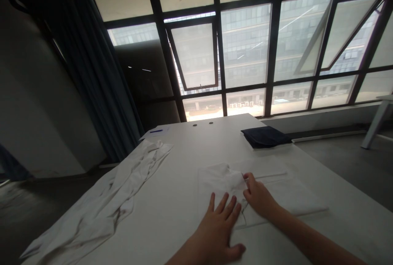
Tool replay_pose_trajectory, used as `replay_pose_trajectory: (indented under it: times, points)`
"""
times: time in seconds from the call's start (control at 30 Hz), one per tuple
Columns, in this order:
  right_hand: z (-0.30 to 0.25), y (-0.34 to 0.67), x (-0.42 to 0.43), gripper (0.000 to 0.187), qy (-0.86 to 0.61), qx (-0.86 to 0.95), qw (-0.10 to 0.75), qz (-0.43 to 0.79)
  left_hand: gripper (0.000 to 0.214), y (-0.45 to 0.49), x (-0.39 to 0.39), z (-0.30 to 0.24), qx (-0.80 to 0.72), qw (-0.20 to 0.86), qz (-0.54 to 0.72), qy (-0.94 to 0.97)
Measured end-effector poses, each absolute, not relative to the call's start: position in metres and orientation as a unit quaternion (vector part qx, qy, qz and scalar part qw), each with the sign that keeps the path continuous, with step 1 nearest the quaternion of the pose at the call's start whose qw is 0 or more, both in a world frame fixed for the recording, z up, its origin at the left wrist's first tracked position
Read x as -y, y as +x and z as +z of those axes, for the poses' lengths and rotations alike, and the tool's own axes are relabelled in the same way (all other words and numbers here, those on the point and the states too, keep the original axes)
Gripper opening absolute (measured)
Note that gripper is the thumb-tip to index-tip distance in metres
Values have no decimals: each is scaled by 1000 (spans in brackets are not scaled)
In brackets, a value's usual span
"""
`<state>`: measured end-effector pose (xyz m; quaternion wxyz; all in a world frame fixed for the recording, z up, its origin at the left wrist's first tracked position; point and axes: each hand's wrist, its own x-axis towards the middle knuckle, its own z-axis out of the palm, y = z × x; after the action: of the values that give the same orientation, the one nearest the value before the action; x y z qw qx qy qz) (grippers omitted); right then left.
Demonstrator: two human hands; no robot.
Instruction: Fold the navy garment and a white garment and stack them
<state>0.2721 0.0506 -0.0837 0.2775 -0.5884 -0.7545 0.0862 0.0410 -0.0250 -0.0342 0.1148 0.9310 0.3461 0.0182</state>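
Note:
A thin white garment (276, 201) lies spread on the white table in front of me; its exact kind is unclear. My left hand (219, 226) rests palm down with fingers spread, the fingertips on the garment's near left part. At the garment's middle, my right hand (257, 194) is closed in a pinch on a raised fold of the cloth. Small creases and a dark gap show between the two hands.
Another crumpled white garment (101, 205) runs along the left side of the white table (181, 162). A folded dark navy cloth (265, 137) lies at the back right. Paper with a blue pen (156, 131) sits at the far left, before the windows.

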Motion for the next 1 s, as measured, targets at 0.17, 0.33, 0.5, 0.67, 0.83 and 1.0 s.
replay_pose_trajectory:
  times: [0.17, 0.33, 0.5, 0.67, 0.83, 1.0]
  points:
    - [-81, 275, -53, 42, -611, 763, 211, 1, 89, 39, 26, -35, -341, 113, 21, 933]
    - [-78, 282, -57, 43, -602, 765, 225, -40, 76, 37, 27, -29, -324, 127, 13, 937]
    - [-71, 283, -65, 30, -593, 759, 269, -1, 72, 34, 24, -22, -302, 212, 52, 928]
    - [-54, 285, -92, 18, -614, 731, 271, 120, 53, 9, -4, -28, -309, 474, 217, 795]
    - [-35, 273, -142, 22, -576, 748, 257, 205, 43, -39, -76, -48, -510, 384, 418, 646]
    - [-37, 242, -181, 34, -544, 763, 227, 265, 46, -61, -140, -66, -565, 310, 399, 652]
